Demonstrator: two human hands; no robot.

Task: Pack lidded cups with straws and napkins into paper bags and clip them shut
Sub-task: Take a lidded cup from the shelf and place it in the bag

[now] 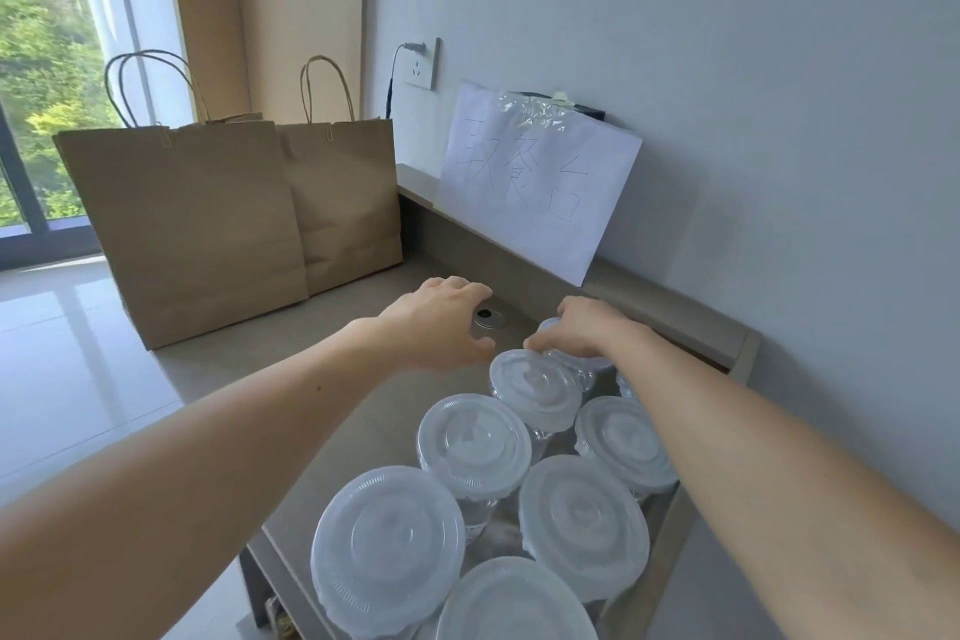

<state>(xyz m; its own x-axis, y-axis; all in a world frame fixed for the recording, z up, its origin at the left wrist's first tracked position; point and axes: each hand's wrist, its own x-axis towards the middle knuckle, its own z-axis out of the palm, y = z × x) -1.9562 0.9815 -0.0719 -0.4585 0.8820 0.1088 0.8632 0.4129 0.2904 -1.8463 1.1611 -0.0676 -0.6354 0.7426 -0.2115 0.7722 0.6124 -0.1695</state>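
Several clear plastic cups with white lids (474,443) stand clustered on the near right part of the beige desk (332,327). My right hand (582,325) rests on top of the farthest cup (582,364), fingers curled over its lid. My left hand (441,320) hovers just left of that cup with fingers spread, holding nothing. Two brown paper bags with twisted handles stand upright at the desk's far left: a larger near bag (192,229) and a second bag (348,198) behind it, each with a small clip at its top edge.
A white paper sign (540,182) with handwritten characters leans against the wall on a raised ledge (649,296). A round metal cable grommet (489,318) sits in the desk between my hands. A wall socket (422,63) with a plugged cable is above; a window is far left.
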